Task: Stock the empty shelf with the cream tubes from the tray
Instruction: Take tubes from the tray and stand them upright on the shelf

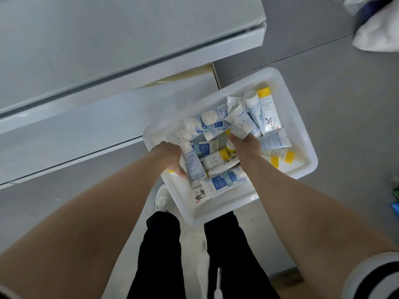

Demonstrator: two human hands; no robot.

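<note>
Looking straight down. White rectangular plastic tray (303, 137) sits low in front of the person, just right of the shelving. It is well loaded with a loose heap of white cream tubes (224, 180), some yellow-capped, some blue-labelled, lying crosswise over one another.

Left hand (170, 157) is clenched round a white tube with a grey-blue printed panel (193, 167) at the tray's left side; the tube's far end is blurred. Right hand (246, 146) is grasping a second white tube (239, 123) by its near end, flat crimped end pointing far, over the middle of the heap. Both tubes are within the tray's outline.

Pale grey-white metal shelf (86, 117) to the left, two tiers in view. No tubes on what shows of either tier.

Judgement: early stage. Nothing stocked as far as can be seen, and nearly the whole load is in the tray. Step in hand is the pick-up, one tube per hand. Carrying and placing are not yet done, and many rounds are likely left.
</note>
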